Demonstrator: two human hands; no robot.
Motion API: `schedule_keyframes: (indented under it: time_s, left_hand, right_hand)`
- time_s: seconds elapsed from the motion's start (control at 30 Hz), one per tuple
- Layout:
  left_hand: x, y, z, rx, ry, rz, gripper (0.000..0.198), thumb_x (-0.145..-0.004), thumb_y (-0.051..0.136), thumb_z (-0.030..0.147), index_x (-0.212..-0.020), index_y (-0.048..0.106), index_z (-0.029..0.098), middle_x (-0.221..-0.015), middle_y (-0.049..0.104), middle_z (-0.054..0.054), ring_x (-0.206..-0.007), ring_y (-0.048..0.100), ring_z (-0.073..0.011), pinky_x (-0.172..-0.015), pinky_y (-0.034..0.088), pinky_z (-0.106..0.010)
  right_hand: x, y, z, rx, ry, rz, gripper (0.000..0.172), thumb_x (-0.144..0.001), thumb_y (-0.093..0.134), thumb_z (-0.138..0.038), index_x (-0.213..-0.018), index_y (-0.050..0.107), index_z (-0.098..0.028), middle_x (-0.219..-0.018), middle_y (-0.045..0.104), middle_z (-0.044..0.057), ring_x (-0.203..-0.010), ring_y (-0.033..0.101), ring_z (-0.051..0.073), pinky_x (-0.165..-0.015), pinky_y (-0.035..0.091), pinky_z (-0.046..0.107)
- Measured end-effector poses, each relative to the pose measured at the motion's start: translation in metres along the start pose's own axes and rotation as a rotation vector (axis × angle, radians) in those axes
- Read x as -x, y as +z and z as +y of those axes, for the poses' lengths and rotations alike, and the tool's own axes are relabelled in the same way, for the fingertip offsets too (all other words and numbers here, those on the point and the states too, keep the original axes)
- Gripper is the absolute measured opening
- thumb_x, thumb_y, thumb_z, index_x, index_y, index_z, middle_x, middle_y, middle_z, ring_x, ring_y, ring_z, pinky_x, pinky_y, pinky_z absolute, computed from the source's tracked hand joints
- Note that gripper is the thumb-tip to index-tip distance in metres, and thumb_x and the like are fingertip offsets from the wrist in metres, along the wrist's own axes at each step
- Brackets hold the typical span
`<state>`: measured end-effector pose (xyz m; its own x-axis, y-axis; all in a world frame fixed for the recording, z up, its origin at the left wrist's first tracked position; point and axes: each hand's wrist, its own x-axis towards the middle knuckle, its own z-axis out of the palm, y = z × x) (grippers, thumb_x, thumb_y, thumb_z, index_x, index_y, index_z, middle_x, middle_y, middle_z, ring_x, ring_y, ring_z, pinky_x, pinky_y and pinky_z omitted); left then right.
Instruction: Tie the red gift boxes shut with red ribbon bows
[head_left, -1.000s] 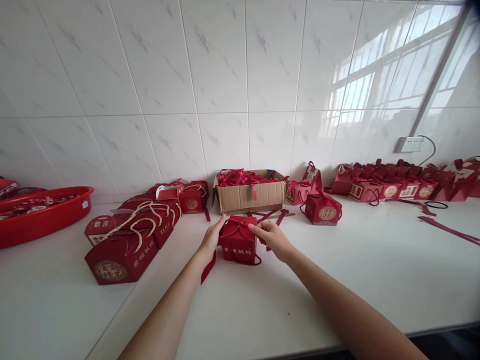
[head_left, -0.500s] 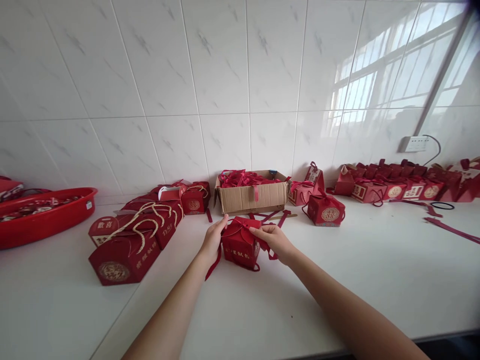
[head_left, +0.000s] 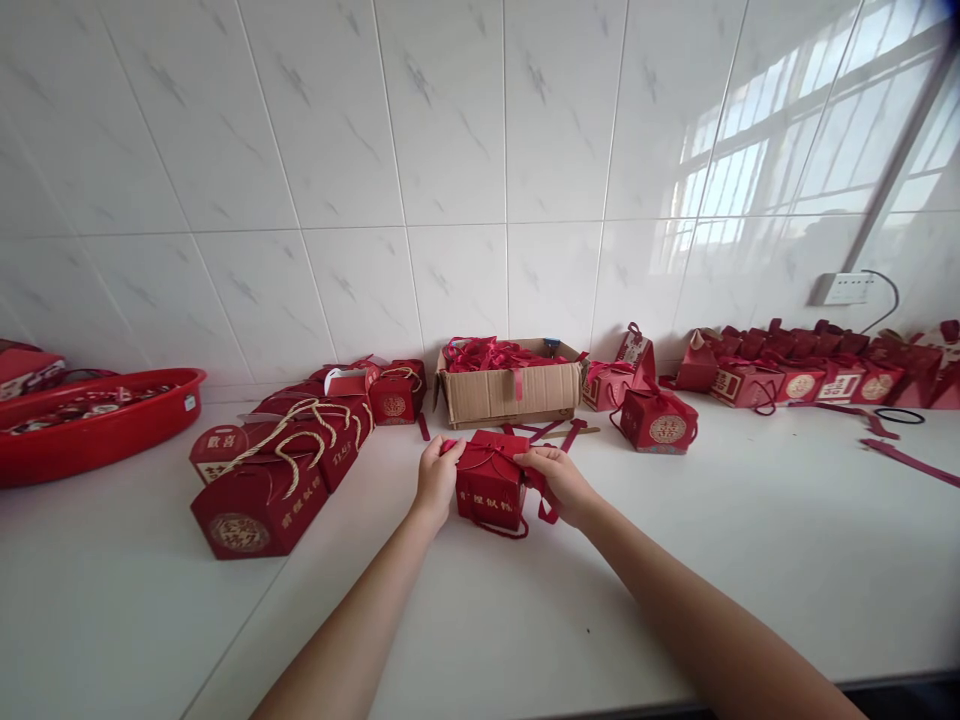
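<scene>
Standing upright on the bench (head_left: 480, 630), a small red gift box (head_left: 489, 500) with gold characters on its near face is flanked by two hands, set apart at either side of its top. Red ribbon (head_left: 550, 512) is pinched at the right upper edge between the thumb and fingers of the right hand (head_left: 561, 484), and a loose length of it is left hanging just below that grip. A bit of ribbon is likewise clamped in the fingertips of the left hand (head_left: 437, 487), at the opposite upper edge. Between the hands, a dark red cord (head_left: 504, 534) is looped out low on the near face. Just beyond the hands, loose strips (head_left: 574, 437) are strewn before a cardboard carton (head_left: 510, 394), in which a heap of red ribbons (head_left: 487, 354) is piled. Beyond the right hand, a single box with a round gold emblem (head_left: 660, 420) is set, and farther right a row of red boxes (head_left: 810, 380) is lined up near the tiled wall (head_left: 457, 150). Left of the left hand, larger boxes (head_left: 259, 510) are grouped, topped with pale rope handles (head_left: 307, 428); farther left, a red basin (head_left: 112, 440) is placed.
</scene>
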<state>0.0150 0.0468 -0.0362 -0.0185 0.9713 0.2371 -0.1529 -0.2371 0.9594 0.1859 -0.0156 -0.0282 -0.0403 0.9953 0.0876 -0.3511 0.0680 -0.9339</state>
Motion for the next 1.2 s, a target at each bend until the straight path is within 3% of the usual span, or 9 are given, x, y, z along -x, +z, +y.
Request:
schedule_keyframes:
  time_s: [0.13,0.27,0.4,0.5,0.67,0.9,1.07,1.2]
  left_hand:
    - [0.000,0.000,0.000,-0.079,-0.009,-0.011,0.029,-0.088,0.055,0.033,-0.110,0.057,0.014,-0.107,0.061,-0.007,-0.089,0.061,-0.0172,-0.076,0.053,-0.037]
    - [0.001,0.002,0.002,-0.113,-0.014,-0.027,0.033,-0.088,0.055,0.034,-0.116,0.055,0.015,-0.114,0.059,-0.008,-0.095,0.060,-0.0191,-0.080,0.052,-0.040]
    - [0.004,0.004,0.005,-0.118,0.006,-0.019,0.021,-0.084,0.059,0.035,-0.086,0.059,0.014,-0.082,0.061,-0.001,-0.075,0.059,-0.0140,-0.069,0.049,-0.030]
    - [0.008,0.006,0.009,-0.115,0.029,0.003,0.028,-0.076,0.064,0.037,-0.065,0.046,0.019,-0.063,0.052,0.004,-0.063,0.053,-0.0123,-0.063,0.043,-0.025]
    - [0.018,0.011,0.022,-0.116,0.086,0.008,0.027,-0.070,0.066,0.037,-0.064,0.046,0.020,-0.062,0.049,0.005,-0.062,0.047,-0.0118,-0.062,0.038,-0.024]
    - [0.026,0.012,0.036,-0.088,0.176,-0.118,0.034,-0.070,0.060,0.035,-0.046,0.040,0.021,-0.049,0.040,0.003,-0.055,0.041,-0.0124,-0.059,0.038,-0.026]
    - [0.029,0.012,0.043,-0.086,0.214,-0.162,0.033,-0.065,0.059,0.031,-0.039,0.040,0.021,-0.045,0.040,0.002,-0.051,0.039,-0.0129,-0.055,0.036,-0.027]
    - [0.027,0.011,0.046,-0.063,0.245,-0.114,0.033,-0.064,0.052,0.033,-0.039,0.034,0.022,-0.046,0.038,0.002,-0.053,0.043,-0.0147,-0.060,0.039,-0.029]
  right_hand:
    - [-0.001,0.000,0.001,-0.013,0.007,0.005,0.031,-0.061,0.074,-0.035,-0.049,0.051,-0.018,-0.051,0.052,-0.002,-0.050,0.046,0.011,-0.053,0.039,0.025]
    - [-0.005,-0.004,0.005,-0.024,-0.007,0.052,0.032,-0.058,0.074,-0.035,-0.049,0.047,-0.020,-0.050,0.048,-0.003,-0.050,0.044,0.011,-0.052,0.039,0.026]
    - [-0.010,-0.014,0.006,-0.034,-0.025,0.088,0.034,-0.059,0.074,-0.035,-0.050,0.044,-0.020,-0.051,0.045,-0.004,-0.050,0.042,0.010,-0.052,0.039,0.025]
    - [-0.011,-0.020,0.002,-0.042,-0.032,0.082,0.036,-0.061,0.074,-0.038,-0.052,0.044,-0.019,-0.052,0.043,-0.005,-0.050,0.039,0.009,-0.051,0.037,0.024]
    - [-0.006,-0.022,-0.014,-0.059,-0.067,0.047,0.035,-0.067,0.072,-0.045,-0.058,0.052,-0.018,-0.055,0.045,-0.004,-0.048,0.036,0.008,-0.046,0.029,0.023]
    - [0.001,-0.020,-0.024,-0.088,-0.146,0.009,0.028,-0.066,0.075,-0.040,-0.085,0.069,-0.020,-0.076,0.065,0.002,-0.069,0.056,0.015,-0.065,0.043,0.027]
    - [0.003,-0.016,-0.022,-0.054,-0.203,-0.011,0.028,-0.066,0.076,-0.040,-0.088,0.072,-0.021,-0.072,0.064,0.000,-0.067,0.054,0.014,-0.066,0.043,0.027]
    - [0.007,-0.011,-0.021,-0.018,-0.193,-0.089,0.033,-0.068,0.075,-0.038,-0.097,0.072,-0.021,-0.070,0.064,0.000,-0.063,0.053,0.012,-0.065,0.042,0.026]
